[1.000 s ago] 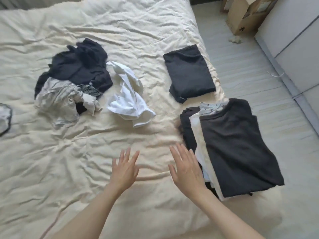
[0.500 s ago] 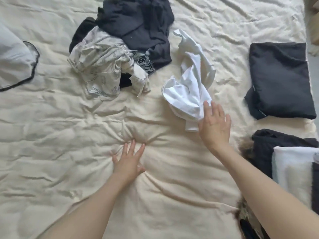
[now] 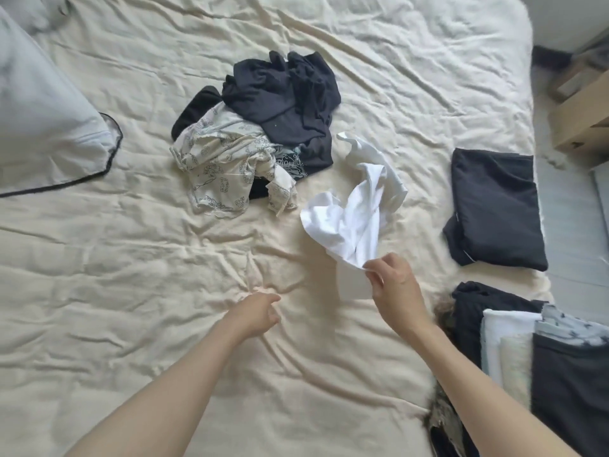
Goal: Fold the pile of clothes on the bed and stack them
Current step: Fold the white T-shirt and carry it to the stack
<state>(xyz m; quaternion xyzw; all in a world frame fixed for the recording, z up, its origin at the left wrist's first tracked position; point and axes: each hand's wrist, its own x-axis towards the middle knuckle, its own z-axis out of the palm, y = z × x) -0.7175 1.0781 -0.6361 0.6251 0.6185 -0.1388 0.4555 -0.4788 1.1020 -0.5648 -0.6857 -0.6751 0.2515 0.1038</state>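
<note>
Fingers of the right hand (image 3: pixel 397 288) pinch the crumpled white cotton garment (image 3: pixel 354 212) by its near edge; the left hand (image 3: pixel 255 313) hovers loosely curled, holding nothing, above the cream bedsheet (image 3: pixel 131 291).

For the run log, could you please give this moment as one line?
right hand: pinches white shirt | left hand: empty | pile: unfolded

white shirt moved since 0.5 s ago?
Yes. The right hand pinches the white shirt's near edge and lifts it off the bed, toward the person; its far end remains beside the unfolded pile.
</note>
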